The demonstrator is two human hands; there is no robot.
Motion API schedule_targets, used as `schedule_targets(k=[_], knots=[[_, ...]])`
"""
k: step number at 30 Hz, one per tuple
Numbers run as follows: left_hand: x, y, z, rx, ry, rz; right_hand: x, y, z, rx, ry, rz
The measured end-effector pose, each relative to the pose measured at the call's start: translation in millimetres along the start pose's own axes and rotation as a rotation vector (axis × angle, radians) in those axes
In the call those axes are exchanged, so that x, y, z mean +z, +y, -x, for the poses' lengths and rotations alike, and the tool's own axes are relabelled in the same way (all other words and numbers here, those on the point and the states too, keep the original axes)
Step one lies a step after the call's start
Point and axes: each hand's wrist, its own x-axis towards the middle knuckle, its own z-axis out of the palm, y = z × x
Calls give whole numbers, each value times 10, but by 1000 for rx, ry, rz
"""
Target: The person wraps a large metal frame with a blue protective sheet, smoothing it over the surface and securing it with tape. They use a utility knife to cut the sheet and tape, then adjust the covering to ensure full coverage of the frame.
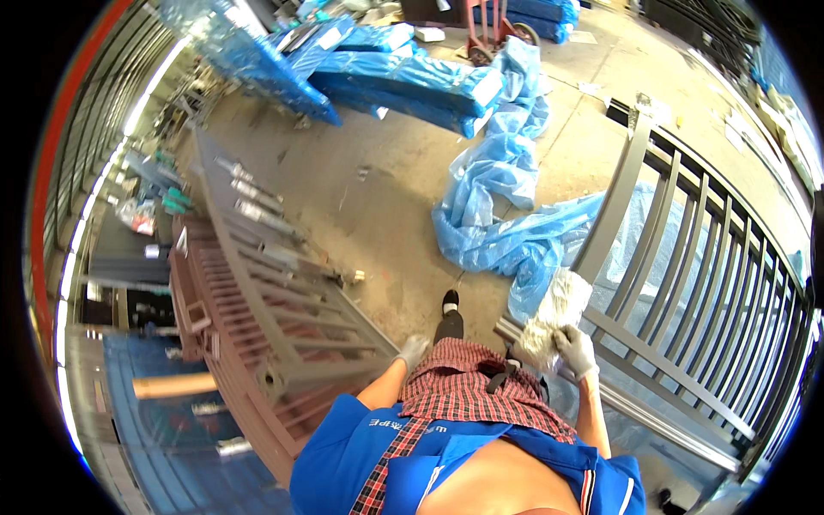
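My right hand (577, 352), in a pale work glove, is closed on a crumpled bundle of whitish plastic film (556, 307). The bundle hangs beside the near corner of a dark grey metal railing panel (669, 352) on my right. My left hand (415, 350), also gloved, is low at my left side, at the near end of a grey-brown barred metal panel (330, 371). Blur hides its fingers, and whether it grips or only touches that panel cannot be made out.
Long blue plastic sheeting (489, 223) lies bunched on the floor ahead. Blue-wrapped bundles (403, 77) lie beyond it, near a red hand truck (489, 34). Reddish-brown slatted panels (227, 318) are stacked at left, beside a blue surface (163, 421) with a wooden strip (176, 385).
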Motion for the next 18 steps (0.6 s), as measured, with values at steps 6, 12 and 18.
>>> schedule_targets(k=[6, 12, 18], knots=[[-428, -1336, -876, 63, -41, 340, 0, -221, -157, 332, 34, -88], [-1573, -2098, -2916, -229, -22, 944, 247, -316, -275, 685, 259, -174], [-2588, -1460, -4729, -89, 18, 1031, 251, -461, -408, 850, 316, -121]])
